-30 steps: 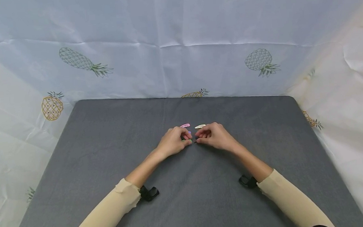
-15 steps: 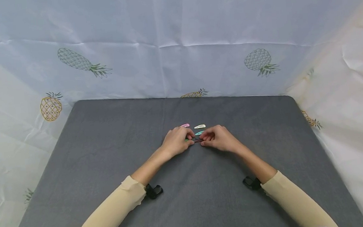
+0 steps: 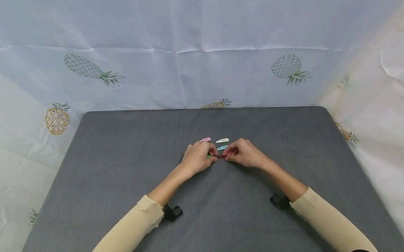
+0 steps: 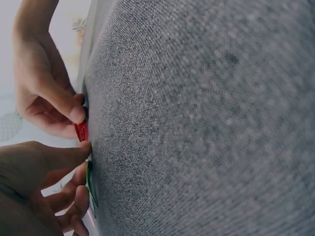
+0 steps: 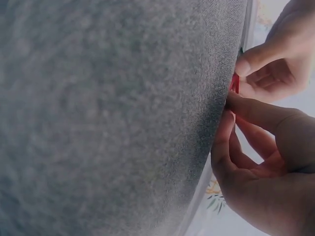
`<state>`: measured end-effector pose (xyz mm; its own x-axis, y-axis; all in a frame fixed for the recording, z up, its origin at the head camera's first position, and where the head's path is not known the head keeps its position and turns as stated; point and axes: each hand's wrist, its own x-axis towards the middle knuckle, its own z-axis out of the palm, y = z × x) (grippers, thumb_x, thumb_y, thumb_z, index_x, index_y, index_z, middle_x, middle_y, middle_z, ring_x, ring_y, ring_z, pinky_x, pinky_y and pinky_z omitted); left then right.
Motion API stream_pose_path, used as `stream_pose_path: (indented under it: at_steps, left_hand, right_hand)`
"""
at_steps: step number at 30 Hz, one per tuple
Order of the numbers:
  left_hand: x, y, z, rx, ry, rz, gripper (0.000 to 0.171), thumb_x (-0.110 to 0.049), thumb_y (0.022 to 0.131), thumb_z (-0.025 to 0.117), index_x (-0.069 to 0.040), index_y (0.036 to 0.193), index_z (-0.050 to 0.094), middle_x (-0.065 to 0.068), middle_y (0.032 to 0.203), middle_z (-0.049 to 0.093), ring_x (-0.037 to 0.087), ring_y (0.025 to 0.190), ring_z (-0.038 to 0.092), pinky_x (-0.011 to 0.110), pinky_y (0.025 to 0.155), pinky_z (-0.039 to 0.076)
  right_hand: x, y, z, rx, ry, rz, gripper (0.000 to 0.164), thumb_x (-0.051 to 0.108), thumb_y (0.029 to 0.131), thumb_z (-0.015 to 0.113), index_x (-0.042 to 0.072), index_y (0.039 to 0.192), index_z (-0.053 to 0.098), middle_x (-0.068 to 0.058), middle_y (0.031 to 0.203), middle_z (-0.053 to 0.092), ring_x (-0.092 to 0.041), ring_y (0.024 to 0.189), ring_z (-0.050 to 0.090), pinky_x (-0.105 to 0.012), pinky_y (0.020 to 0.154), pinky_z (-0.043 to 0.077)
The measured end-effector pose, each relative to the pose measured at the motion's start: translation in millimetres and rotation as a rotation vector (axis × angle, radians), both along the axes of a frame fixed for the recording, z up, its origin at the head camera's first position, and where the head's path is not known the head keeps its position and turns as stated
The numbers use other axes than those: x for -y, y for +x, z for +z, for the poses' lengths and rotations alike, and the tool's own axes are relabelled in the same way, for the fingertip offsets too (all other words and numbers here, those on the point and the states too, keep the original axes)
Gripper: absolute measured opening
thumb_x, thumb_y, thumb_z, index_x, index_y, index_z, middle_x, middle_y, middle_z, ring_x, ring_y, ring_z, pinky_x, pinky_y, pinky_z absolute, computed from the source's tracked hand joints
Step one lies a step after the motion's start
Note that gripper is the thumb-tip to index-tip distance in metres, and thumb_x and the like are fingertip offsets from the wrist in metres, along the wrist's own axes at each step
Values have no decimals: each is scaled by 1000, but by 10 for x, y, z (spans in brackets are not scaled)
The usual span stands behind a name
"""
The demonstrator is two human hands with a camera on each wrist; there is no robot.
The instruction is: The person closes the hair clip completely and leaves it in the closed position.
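Observation:
A red snap hair clip (image 4: 82, 131) spans the gap between my two hands, close over the grey tabletop. My left hand (image 3: 198, 157) pinches one end of it between thumb and fingertips. The other end is pinched by my right hand (image 3: 243, 154), thumb nearest me. Under the left fingers lies a green hair clip (image 4: 89, 179), partly covered by them. Just beyond the fingertips is a teal hair clip (image 3: 222, 148), partly hidden by the right hand. Farther back lie a pink hair clip (image 3: 206, 139) and a cream one.
The grey cloth-covered table (image 3: 134, 140) spreads around both arms. A white curtain (image 3: 147, 74) printed with pineapples hangs behind its far edge and along both sides. Each wrist wears a small black camera mount.
Both hands have shifted slightly right, and more of the red clip shows between them. The teal clip has come into view, while a purple clip glimpsed earlier is now covered by the left hand.

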<state>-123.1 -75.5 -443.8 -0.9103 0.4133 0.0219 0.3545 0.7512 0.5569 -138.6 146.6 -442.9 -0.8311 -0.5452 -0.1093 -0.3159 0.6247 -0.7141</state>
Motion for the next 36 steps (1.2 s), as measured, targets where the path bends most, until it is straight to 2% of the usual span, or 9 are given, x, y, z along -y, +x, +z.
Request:
stream_pose_path:
  at_steps: [9,15,19,23,31,36]
  left_hand:
    - [20,3,15,3,47,0,9,-18,99,79,-20,91,77,-6,86,76,12,83,68,31,67,38]
    - [41,6,72,50,96,0,10,-18,104,74,-16,94,75,-2,90,74,17,89,68,31,71,36]
    - [63,15,112,65,137,-7,11,-17,106,71,-13,96,73,0,94,71,16,84,62,32,73,34]
    - [84,17,107,66,170,-20,10,-17,107,70,-12,99,73,2,95,71,13,76,56,30,71,37]
    - [112,5,61,117,276,-7,6,-13,105,72,-9,104,76,7,99,78,8,66,56,25,63,43]
    - [119,-4,56,105,294,-9,4,-12,103,74,-10,104,78,7,101,80,8,64,56,24,61,43]
  right_hand:
    - [-12,-22,26,-11,-46,3,11,5,101,76,5,108,84,-11,97,83,-13,81,76,-23,73,58]
    - [-29,-31,71,46,-109,-11,12,6,103,74,1,110,82,-15,102,83,-17,86,77,-23,74,59]
    - [-48,-32,100,79,-156,-1,14,6,103,72,0,112,82,-17,103,82,-24,88,78,-25,76,59]
    - [-60,-33,117,103,-177,16,15,7,105,71,1,114,81,-18,105,82,-29,92,78,-28,78,61]
    - [-68,-31,83,75,-194,0,15,6,104,71,-2,113,80,-22,100,80,-30,83,75,-26,71,57]
    - [-44,-22,72,86,-198,-21,14,6,104,71,-1,113,80,-21,97,79,-29,81,74,-25,69,56]
